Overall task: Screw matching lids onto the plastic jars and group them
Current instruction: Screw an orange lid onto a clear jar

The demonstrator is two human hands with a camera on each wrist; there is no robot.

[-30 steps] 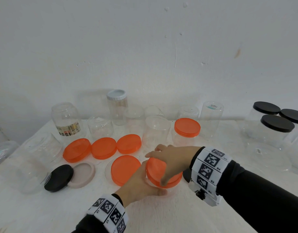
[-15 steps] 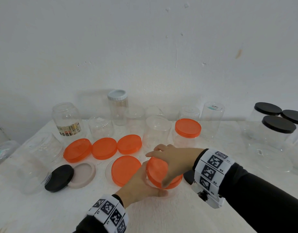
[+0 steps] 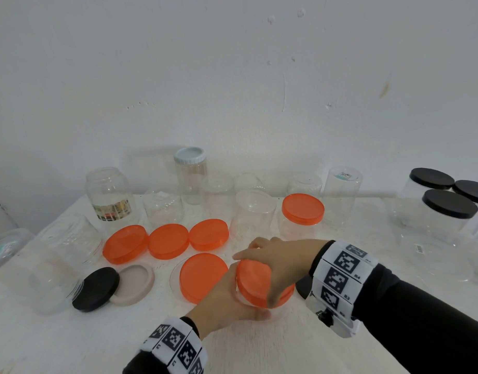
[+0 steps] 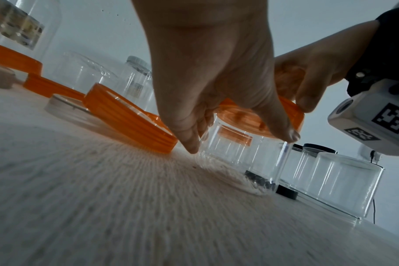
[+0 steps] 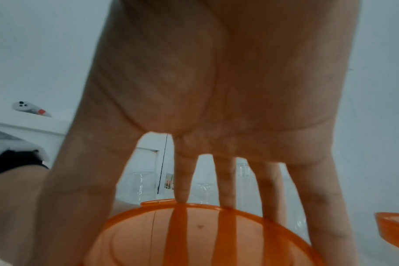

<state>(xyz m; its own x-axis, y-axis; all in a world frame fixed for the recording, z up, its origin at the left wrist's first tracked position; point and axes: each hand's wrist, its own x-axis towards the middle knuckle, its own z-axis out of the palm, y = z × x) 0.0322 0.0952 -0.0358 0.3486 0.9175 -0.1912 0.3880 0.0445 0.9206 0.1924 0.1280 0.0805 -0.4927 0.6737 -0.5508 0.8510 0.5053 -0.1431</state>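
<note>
A small clear jar (image 4: pixel 246 158) is stood on the white table (image 3: pixel 273 346), close to the front edge and near the middle. It is held at its side by the left hand (image 3: pixel 224 300), with the thumb and fingers curled round the clear wall. An orange lid (image 3: pixel 255 284) is set on top of the jar. The lid is gripped by the right hand (image 3: pixel 281 261) from above, with the thumb and fingers spread and bent down over its rim. In the right wrist view the fingertips (image 5: pixel 181 195) are seen touching the far edge of the lid.

Just to the left of the held jar, a loose orange lid (image 3: pixel 201 276) is leaned on a flat clear lid (image 3: pixel 176 276). Behind them, three more orange lids (image 3: pixel 167 240) are laid in a row, each one touching the next. A black lid (image 3: pixel 96 288) and a pale pink lid (image 3: pixel 134 283) are laid side by side further left, with the black one resting partly over the pink one.

A jar with an orange lid already on (image 3: pixel 300 217) is stood behind the hands. An open clear jar (image 3: pixel 252 214) is stood just beside it on the left. More open clear jars (image 3: pixel 340 195) are lined up along the wall, and one tall jar with a white lid (image 3: pixel 190 174) is among them. A big jar with a label (image 3: pixel 109 195) is stood at the back left. Three jars with black lids (image 3: pixel 448 209) are kept together at the far right
</note>
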